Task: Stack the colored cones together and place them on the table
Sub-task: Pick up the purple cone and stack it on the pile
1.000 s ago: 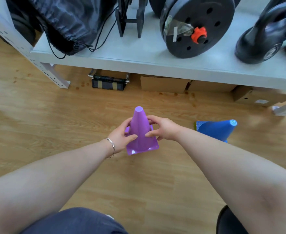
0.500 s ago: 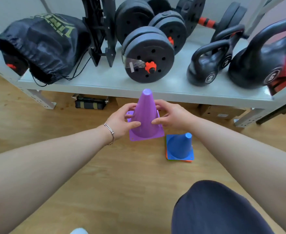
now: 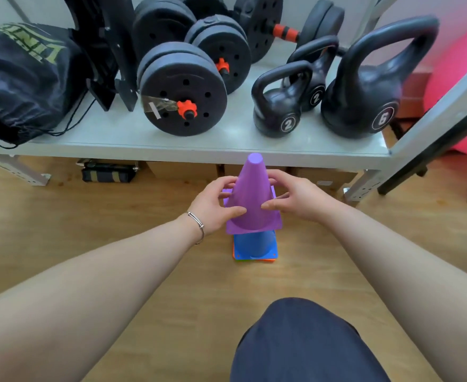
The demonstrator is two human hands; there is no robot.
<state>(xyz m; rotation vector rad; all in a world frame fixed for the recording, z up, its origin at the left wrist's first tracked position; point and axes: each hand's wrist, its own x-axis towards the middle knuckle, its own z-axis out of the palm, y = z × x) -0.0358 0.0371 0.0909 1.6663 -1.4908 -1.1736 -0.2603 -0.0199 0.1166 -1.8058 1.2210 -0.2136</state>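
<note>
I hold a purple cone (image 3: pixel 252 197) upright between both hands, directly over a blue cone (image 3: pixel 255 245) that stands on the wooden floor. My left hand (image 3: pixel 216 205) grips the purple cone's left side and my right hand (image 3: pixel 295 197) grips its right side. The purple cone covers the blue cone's upper part; only the blue base and lower wall show. Under the blue base, orange and green edges (image 3: pixel 254 260) of other cones peek out.
A low grey table (image 3: pixel 171 144) just beyond the cones carries dumbbell plates (image 3: pixel 182 95), kettlebells (image 3: pixel 279 106) and a black bag (image 3: pixel 20 78). Boxes lie under it. A pink ball (image 3: pixel 458 78) sits at the right. My knee (image 3: pixel 304 343) is in the foreground.
Both hands carried the purple cone to the right, from beside the blue cone to right over it, and it now covers the blue cone's top.
</note>
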